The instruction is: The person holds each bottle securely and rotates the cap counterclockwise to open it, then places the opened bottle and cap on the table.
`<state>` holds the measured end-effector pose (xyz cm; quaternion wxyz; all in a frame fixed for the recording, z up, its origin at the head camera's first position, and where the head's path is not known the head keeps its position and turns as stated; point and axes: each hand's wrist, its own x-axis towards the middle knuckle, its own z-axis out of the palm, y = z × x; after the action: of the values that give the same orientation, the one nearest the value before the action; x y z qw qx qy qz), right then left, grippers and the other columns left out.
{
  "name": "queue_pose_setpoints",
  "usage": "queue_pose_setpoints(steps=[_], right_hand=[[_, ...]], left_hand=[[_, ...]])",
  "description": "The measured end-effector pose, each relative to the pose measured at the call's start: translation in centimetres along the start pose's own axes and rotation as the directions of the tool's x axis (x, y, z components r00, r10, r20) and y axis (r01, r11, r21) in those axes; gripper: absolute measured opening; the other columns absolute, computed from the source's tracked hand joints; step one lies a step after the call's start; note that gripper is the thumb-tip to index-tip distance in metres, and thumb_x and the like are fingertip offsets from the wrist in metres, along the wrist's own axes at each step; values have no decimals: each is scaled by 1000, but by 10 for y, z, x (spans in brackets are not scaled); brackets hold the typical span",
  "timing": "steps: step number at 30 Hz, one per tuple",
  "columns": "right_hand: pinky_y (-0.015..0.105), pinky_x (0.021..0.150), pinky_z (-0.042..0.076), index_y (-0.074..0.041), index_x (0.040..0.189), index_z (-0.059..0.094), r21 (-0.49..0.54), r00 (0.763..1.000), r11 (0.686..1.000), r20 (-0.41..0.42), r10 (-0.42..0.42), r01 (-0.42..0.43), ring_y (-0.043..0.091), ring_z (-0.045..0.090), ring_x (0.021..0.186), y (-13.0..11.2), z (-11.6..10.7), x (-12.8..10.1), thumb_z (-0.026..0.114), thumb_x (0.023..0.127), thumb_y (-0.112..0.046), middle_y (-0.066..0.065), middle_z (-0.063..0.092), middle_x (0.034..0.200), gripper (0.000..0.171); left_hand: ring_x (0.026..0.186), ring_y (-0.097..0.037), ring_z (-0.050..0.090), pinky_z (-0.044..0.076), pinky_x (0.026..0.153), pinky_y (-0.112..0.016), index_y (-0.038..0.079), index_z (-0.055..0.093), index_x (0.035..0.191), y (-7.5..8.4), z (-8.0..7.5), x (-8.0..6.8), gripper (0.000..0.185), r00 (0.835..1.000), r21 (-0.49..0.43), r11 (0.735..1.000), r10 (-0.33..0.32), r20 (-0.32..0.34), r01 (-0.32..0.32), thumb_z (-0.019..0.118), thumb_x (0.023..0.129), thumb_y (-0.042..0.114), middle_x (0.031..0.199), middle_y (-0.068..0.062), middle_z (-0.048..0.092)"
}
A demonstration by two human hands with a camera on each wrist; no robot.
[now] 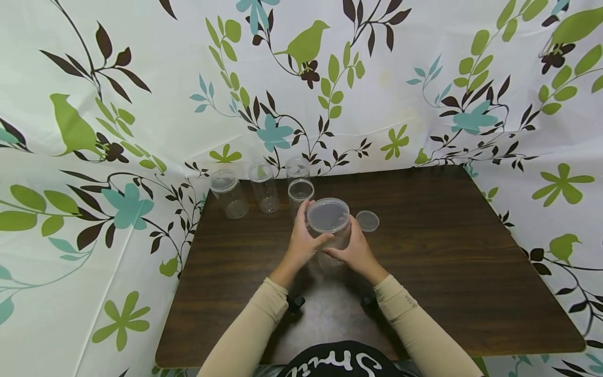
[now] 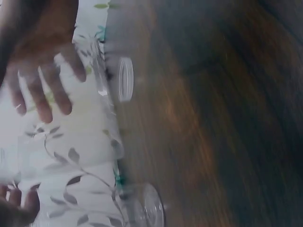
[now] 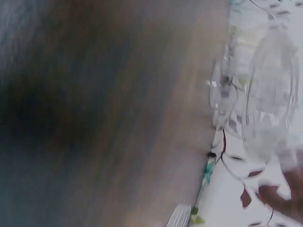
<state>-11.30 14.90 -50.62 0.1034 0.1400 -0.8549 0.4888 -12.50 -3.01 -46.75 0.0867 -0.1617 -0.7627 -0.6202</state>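
Observation:
A clear plastic jar [image 1: 337,242] with a translucent lid [image 1: 328,215] is raised over the table between both hands. My left hand [image 1: 301,240] grips its left side and my right hand [image 1: 357,250] its right side, thumbs toward me. Through the clear wall in the left wrist view, fingers of the right hand [image 2: 45,87] show; part of the left hand [image 2: 19,208] is at the lower left. The right wrist view has the blurred jar [image 3: 272,94] beside the right hand [image 3: 289,189]. Whether the lid is fully seated I cannot tell.
A loose round lid [image 1: 367,221] lies right of the hands on the dark wooden table [image 1: 438,251]. Several clear jars stand at the back left: a wide one [image 1: 229,196], a slim one [image 1: 265,189], and others [image 1: 300,188] behind the left hand. Patterned cloth [image 1: 400,104] hangs behind.

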Motion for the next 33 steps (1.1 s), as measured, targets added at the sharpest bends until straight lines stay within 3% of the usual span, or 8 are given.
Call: queue_pose_setpoints(steps=[4, 9, 14, 18, 21, 23, 27, 33], right_hand=[[55, 107, 39, -2, 155, 25, 197, 974, 976, 219, 52, -96, 38, 47, 132, 7, -20, 0, 90, 77, -21, 22, 45, 146, 104], [39, 104, 45, -3, 156, 26, 356, 899, 928, 433, -63, -106, 32, 51, 129, 13, -38, 1, 89, 79, -26, 21, 47, 145, 102], [30, 103, 45, 5, 154, 25, 496, 810, 853, 561, -172, -162, 21, 53, 127, 14, -47, 1, 86, 81, -41, 24, 48, 144, 106], [31, 105, 44, 10, 151, 23, 536, 739, 823, 629, -242, -187, 19, 52, 128, 15, -49, 1, 83, 83, -47, 25, 47, 144, 107], [32, 106, 43, 9, 152, 23, 543, 714, 817, 649, -263, -193, 20, 50, 130, 17, -49, 2, 82, 84, -44, 23, 45, 147, 105], [33, 105, 44, 7, 153, 22, 548, 715, 812, 649, -261, -201, 21, 50, 130, 17, -48, 3, 83, 85, -39, 23, 45, 146, 102], [32, 104, 44, 3, 154, 24, 528, 764, 830, 606, -221, -178, 23, 51, 128, 17, -46, 4, 84, 85, -27, 23, 47, 144, 96], [43, 100, 47, -7, 157, 25, 336, 890, 934, 452, -50, -118, 31, 54, 123, 13, -38, 3, 87, 80, -19, 18, 48, 144, 100]], left_hand=[[143, -35, 37, 41, 106, -57, -2, 18, 158, -5, -10, 5, 140, 993, -109, 994, 44, 113, -31, 63, 61, 87, 158, -21, 36], [147, -43, 26, 34, 114, -51, -1, 12, 160, -11, -21, 12, 142, 958, -331, 943, 77, 276, 19, 69, 58, 80, 161, -27, 28], [152, -37, 16, 30, 117, -38, 8, 1, 162, -11, -30, 16, 148, 894, -423, 903, 124, 431, 78, 70, 54, 81, 166, -22, 17], [149, -34, 25, 35, 113, -39, 15, -1, 163, -10, -33, 17, 144, 827, -476, 869, 165, 537, 136, 72, 56, 79, 165, -24, 17], [143, -29, 39, 40, 110, -37, 11, 2, 163, -10, -33, 18, 141, 787, -496, 852, 187, 589, 169, 74, 59, 74, 162, -28, 25], [138, -25, 47, 41, 110, -35, 4, 4, 161, -11, -33, 18, 141, 777, -497, 852, 199, 597, 164, 74, 61, 72, 158, -30, 30], [133, -17, 50, 41, 108, -29, -6, 14, 157, -11, -31, 17, 137, 813, -478, 869, 186, 552, 126, 77, 62, 69, 155, -30, 36], [129, -24, 51, 41, 106, -34, -1, 34, 153, -8, -21, 12, 126, 942, -235, 972, 64, 329, 16, 78, 63, 75, 151, -19, 47]])
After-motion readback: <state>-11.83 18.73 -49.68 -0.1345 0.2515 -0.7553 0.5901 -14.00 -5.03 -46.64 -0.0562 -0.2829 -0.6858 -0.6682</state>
